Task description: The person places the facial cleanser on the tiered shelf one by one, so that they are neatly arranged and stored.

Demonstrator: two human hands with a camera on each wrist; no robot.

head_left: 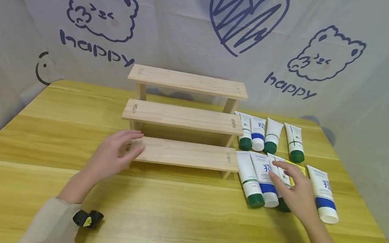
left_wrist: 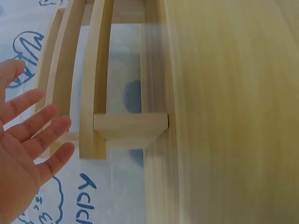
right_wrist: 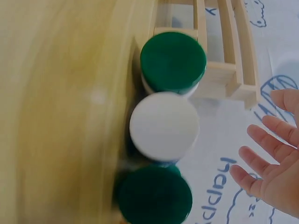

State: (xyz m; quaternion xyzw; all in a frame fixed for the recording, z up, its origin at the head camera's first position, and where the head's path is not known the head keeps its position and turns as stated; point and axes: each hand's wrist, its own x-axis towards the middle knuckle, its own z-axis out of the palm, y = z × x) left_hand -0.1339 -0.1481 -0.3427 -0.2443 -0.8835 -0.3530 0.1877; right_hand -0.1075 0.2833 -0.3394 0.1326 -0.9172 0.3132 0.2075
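Wooden three-tier stand [head_left: 182, 116] on a bench [head_left: 172, 212], before a cloth [head_left: 175, 19] printed "happy". The left hand [head_left: 117, 151], empty, fingers parted, is by its lowest shelf [head_left: 184, 153]; the right hand [head_left: 296, 190], also spread and empty, is above tubes [head_left: 248, 172] right of the stand. Pinching across the cap [head_left: 255, 201] probably grips best. Some labels show a blue character (smaller print is illegible).

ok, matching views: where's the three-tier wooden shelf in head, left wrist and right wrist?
Head: wooden shelf near the centre, upright, all three tiers visible.
Left wrist: wooden shelf in the upper left, appearing turned sideways, cut off by the top edge.
Right wrist: wooden shelf in the upper right, also sideways and cut off at the top.
Shared landmark: white backdrop with blue drawings, behind it in all three.
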